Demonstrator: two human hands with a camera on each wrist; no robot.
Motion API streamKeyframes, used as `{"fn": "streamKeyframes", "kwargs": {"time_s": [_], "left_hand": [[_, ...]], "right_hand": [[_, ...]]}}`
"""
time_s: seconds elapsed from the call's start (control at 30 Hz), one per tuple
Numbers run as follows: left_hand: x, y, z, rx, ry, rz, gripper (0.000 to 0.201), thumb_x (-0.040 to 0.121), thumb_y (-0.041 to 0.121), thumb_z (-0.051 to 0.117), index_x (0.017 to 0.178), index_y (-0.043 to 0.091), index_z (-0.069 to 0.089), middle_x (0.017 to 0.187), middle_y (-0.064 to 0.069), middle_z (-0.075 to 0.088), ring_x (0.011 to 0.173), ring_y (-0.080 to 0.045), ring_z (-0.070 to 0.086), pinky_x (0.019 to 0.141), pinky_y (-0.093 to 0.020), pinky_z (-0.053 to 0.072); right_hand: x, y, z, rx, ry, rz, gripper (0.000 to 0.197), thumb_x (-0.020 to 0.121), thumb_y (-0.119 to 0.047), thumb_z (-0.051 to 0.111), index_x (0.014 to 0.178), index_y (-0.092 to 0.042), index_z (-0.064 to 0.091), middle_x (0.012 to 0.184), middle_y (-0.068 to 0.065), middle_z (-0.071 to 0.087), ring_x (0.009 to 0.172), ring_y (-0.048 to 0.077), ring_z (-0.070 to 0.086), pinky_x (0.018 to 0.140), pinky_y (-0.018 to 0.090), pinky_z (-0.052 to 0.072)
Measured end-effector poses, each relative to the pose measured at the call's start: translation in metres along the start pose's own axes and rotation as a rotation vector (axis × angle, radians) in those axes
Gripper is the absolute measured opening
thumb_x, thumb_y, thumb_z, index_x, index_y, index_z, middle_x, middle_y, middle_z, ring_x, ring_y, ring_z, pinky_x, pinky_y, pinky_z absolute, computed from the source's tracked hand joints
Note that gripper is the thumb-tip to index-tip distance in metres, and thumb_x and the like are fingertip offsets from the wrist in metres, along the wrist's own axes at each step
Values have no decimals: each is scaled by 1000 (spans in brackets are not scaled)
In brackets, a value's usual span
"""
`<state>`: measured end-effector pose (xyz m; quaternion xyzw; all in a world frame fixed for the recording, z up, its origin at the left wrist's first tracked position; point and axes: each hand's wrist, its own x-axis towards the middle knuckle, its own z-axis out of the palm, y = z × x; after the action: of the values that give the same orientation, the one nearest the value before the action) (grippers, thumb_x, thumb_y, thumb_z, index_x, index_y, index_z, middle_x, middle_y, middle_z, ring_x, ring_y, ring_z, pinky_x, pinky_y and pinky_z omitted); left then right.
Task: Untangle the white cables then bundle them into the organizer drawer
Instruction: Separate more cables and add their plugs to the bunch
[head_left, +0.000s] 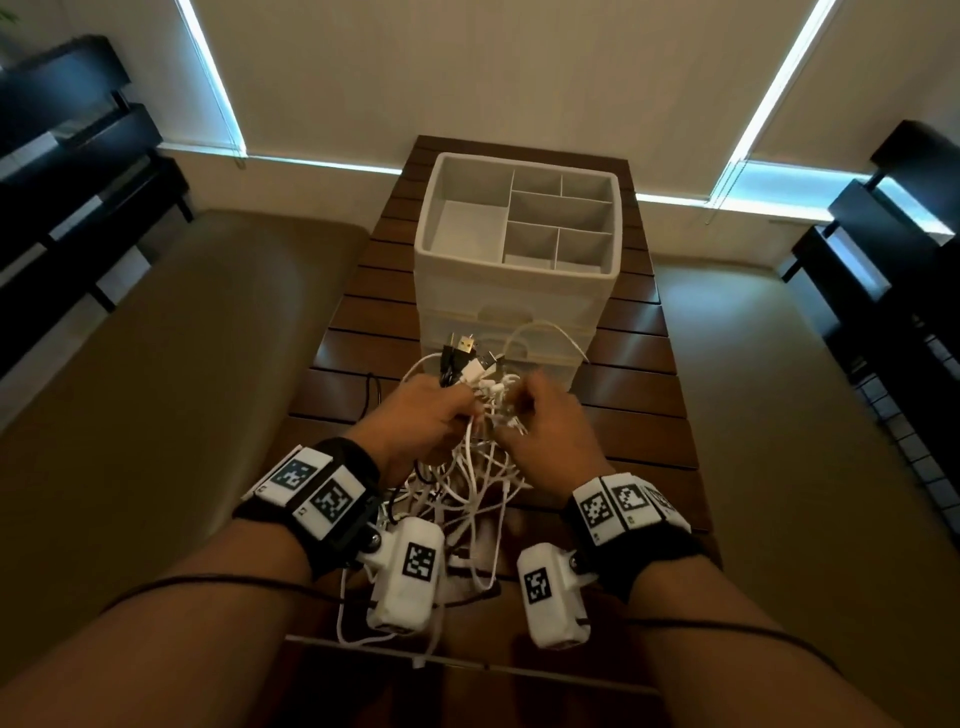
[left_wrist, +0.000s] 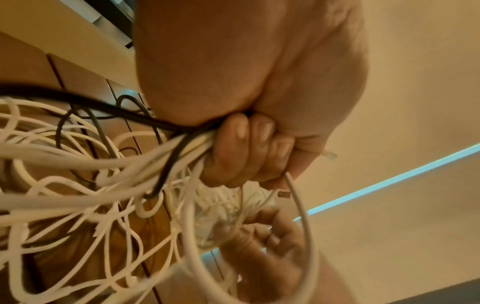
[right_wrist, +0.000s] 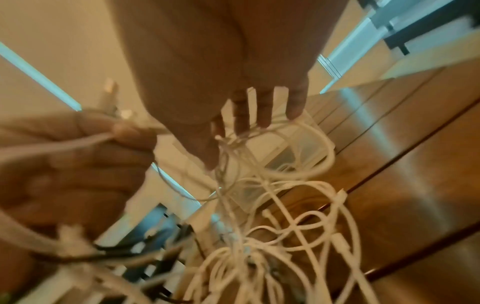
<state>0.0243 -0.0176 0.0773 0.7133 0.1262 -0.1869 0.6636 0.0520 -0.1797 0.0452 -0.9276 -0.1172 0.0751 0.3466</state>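
Note:
A tangle of white cables (head_left: 478, 483) hangs between my two hands above the table, with a few black leads mixed in. My left hand (head_left: 452, 410) grips a thick bunch of them in a fist (left_wrist: 249, 148), and several USB plugs (head_left: 467, 358) stick up out of it. My right hand (head_left: 519, 410) pinches thin white strands (right_wrist: 221, 139) beside the left, and loops (right_wrist: 285, 226) dangle below it. The white organizer (head_left: 519, 291) stands just behind the hands, with open compartments on top and drawer fronts (head_left: 530, 338) below.
The dark slatted wooden table (head_left: 639, 364) carries the organizer and the hanging cable ends. A beige cushion (head_left: 182, 364) lies to the left. Black shelving stands far left (head_left: 67, 182) and far right (head_left: 893, 249). A black lead (head_left: 371, 395) lies on the table left of my hands.

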Motion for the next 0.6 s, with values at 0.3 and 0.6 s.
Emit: {"fn": "streamKeyframes", "kwargs": {"time_s": [0.3, 0.6], "left_hand": [[9, -5, -11, -153, 202, -14, 39, 90, 13, 51, 52, 17, 58, 52, 0, 39, 42, -12, 30, 45, -22, 22], [13, -6, -20, -259, 159, -50, 28, 93, 13, 44, 65, 13, 48, 48, 5, 26, 39, -8, 20, 39, -18, 16]], "right_hand": [[-3, 18, 1, -120, 153, -101, 14, 79, -3, 60, 87, -13, 62, 102, 1, 52, 83, 22, 56, 72, 33, 49], [-12, 27, -1, 214, 184, -16, 26, 77, -32, 77, 90, -24, 56, 87, -10, 63, 80, 7, 62, 71, 18, 50]]}}
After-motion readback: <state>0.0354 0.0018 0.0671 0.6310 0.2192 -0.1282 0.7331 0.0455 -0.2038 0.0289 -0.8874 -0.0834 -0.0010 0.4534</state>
